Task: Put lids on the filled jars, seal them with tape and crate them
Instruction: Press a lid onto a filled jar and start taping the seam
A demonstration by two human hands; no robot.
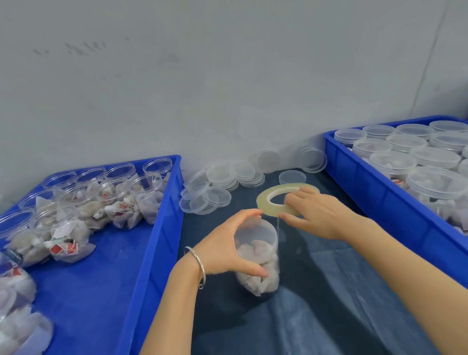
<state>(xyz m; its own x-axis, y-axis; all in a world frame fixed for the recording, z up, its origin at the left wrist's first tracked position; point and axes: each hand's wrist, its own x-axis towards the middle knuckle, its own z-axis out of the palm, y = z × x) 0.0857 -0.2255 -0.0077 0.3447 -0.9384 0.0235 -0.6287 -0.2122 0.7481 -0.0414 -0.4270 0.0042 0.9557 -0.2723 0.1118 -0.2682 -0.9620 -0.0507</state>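
At frame centre the left hand clamps the lidded jar steady while the right hand grips the tape roll, drawing a strand toward its lid seam.

Left hand gripping lidded jar, right hand holding tape roll
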